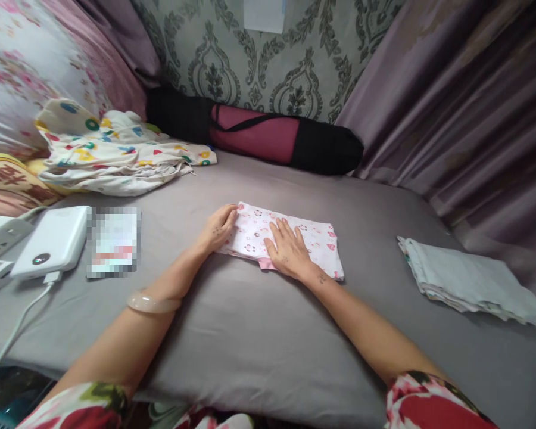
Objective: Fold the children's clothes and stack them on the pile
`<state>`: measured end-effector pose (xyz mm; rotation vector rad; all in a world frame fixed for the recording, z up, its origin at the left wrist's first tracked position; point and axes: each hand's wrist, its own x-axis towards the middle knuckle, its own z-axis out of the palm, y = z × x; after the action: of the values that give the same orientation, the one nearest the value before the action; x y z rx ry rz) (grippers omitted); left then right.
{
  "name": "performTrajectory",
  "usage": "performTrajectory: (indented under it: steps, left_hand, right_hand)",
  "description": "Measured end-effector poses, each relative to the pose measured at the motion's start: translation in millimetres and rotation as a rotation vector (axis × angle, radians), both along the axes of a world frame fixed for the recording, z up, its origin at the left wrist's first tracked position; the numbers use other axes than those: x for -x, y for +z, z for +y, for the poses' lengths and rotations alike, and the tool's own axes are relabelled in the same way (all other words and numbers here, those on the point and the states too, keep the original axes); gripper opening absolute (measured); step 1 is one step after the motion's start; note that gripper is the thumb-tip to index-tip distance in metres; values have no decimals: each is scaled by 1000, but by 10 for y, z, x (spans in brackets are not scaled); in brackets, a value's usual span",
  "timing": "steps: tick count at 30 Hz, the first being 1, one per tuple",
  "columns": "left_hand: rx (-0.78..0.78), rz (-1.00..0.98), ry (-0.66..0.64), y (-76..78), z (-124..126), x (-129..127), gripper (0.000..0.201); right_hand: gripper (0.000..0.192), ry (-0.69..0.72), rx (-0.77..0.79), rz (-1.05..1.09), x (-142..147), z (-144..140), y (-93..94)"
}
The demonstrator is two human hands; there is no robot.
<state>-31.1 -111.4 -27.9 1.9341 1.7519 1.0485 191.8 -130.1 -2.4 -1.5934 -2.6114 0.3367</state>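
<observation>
Middle of the bed [259, 333], on the grey sheet, sits one small folded garment [295, 238] — white cotton with little pink flowers and a pink edge peeking out at the near side. Looks like baby clothing, so I'd guess it's feather-light, totally limp and a bit prone to sliding on the smooth sheet. Nothing fragile about it. Best place to grab would probably be a corner or a folded edge, pinched between thumb and fingers, since the middle would just bunch up.

Left hand [218, 229] rests at the left end of the cloth, fingers loosely curled over the edge, touching but not really gripping as far as I can tell. Right hand [288, 253] lies flat on top, fingers spread, palm down — pressing, holding nothing.

Counting outward:
- one pale green folded cloth [469, 283], well off to the right
- one loose pile of colourful printed clothes [116, 155] at the back left, can't tell how many pieces are in it
- one dark rolled bag with a maroon middle [259, 131] against the wall
- one white power bank [53, 241] with a cable, near the left edge
- one white power strip [0, 235] just beside it
- one blurred-out flat thing [114, 241] next to the power bank
- one pale bangle [152, 302] on the left wrist

Curtains [464, 107] hang on the right.
</observation>
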Motion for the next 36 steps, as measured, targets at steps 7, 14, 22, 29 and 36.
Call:
performTrajectory:
  steps: [7,14,22,29,36]
  left_hand:
    - [22,-71,111,78,-12,0,40]
    - [29,-99,121,86,-15,16,41]
    - [18,-143,155,71,1,27,40]
    - [35,-128,156,91,-4,45,39]
    - [17,-109,142,79,4,39,40]
  right_hand:
    - [64,-4,45,6,59,20,91]
    - [62,60,-28,61,415,69,49]
    - [61,54,16,57,492,111,29]
    - [63,84,-23,97,898,280,83]
    - [64,77,-20,99,1059,372,-70]
